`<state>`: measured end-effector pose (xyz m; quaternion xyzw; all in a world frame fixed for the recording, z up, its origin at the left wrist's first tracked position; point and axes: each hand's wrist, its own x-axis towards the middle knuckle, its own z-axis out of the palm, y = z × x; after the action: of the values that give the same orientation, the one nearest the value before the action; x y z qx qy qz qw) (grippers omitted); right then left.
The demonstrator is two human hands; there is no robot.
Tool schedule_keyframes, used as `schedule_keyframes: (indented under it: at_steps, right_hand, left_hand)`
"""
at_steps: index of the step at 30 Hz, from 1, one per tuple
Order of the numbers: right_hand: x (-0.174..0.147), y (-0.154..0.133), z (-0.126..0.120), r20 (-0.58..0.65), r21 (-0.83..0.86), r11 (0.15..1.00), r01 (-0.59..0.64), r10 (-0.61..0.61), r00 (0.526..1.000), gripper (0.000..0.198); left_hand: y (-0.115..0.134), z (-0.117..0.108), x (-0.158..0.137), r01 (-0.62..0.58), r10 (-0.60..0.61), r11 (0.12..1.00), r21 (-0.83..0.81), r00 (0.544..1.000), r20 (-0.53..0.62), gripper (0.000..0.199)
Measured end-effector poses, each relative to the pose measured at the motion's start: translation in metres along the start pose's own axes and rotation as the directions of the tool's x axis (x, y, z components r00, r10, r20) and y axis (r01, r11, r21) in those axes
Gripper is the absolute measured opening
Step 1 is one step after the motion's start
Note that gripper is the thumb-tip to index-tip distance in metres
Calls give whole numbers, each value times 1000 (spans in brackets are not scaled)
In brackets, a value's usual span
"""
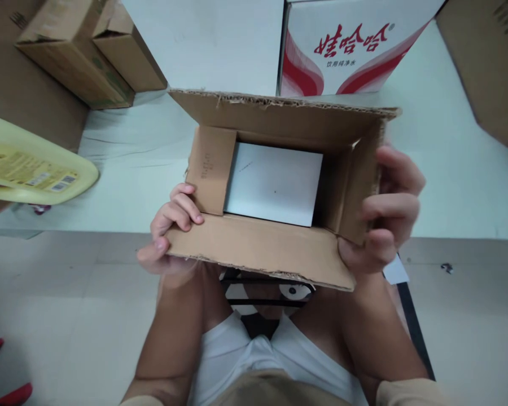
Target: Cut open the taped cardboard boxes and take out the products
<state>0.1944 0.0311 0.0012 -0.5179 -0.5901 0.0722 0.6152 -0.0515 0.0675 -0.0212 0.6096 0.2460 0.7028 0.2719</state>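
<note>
Between my hands is an open cardboard box, its opening turned up toward me and its flaps folded outward with torn edges. Inside lies a flat white box, with dark gaps around part of it. My left hand grips the near left corner, fingers over the left flap and thumb at the front flap. On the other side my right hand is closed around the right flap, fingers bent over its edge and slightly blurred. What supports the box from below is hidden.
A pale table stretches behind the box. On it stand a white and red water carton, brown cartons at the back left, a yellow bottle lying at left, and a large carton at right. Red legs show on the floor.
</note>
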Motion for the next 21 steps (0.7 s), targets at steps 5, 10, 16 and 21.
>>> schedule_keyframes:
  at_steps: [5,10,16,21]
  right_hand:
    - [2,14,19,-377,-115,989,91,-128,917,27]
    - [4,25,9,-223,-94,994,-58,35,974,31]
    - [5,25,3,-137,-84,984,-155,142,980,46]
    - [4,25,0,-141,-5,994,-111,109,984,42]
  left_hand:
    - [-2,2,1,25,-25,1000,-19,999,-40,43]
    - [6,-14,18,173,-175,984,-51,984,-35,52]
    - [18,-35,96,281,-277,959,44,887,370,25]
    - [16,-9,156,541,-530,779,317,299,793,29]
